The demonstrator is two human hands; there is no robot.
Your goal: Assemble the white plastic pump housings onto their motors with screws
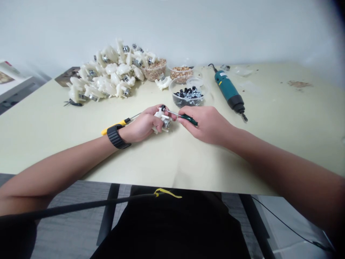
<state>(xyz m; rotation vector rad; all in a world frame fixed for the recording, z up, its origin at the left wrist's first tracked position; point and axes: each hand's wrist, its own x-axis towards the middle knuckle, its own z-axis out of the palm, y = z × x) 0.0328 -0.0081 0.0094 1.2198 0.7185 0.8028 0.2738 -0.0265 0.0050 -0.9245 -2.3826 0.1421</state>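
Observation:
My left hand [145, 124], with a black band on its wrist, is closed around a white plastic part [159, 114] that has a silver motor-like piece [166, 124] in it. A small black piece [162, 108] sits at the top of this part. In my right hand [206, 124] is a screwdriver [190, 118] with a dark green handle. Its thin metal shaft points left and reaches the black piece; whether the tip sits in a screw is too small to tell. Behind my left wrist lies a yellow-handled screwdriver [115, 126].
A heap of similar white parts [107, 75] covers the back left. Behind my hands stands a clear tub [185, 102] of screws and black pieces, near two tubs of small brownish pieces [155, 72]. A green power screwdriver [229, 90] lies right; small pliers [72, 103] lie left.

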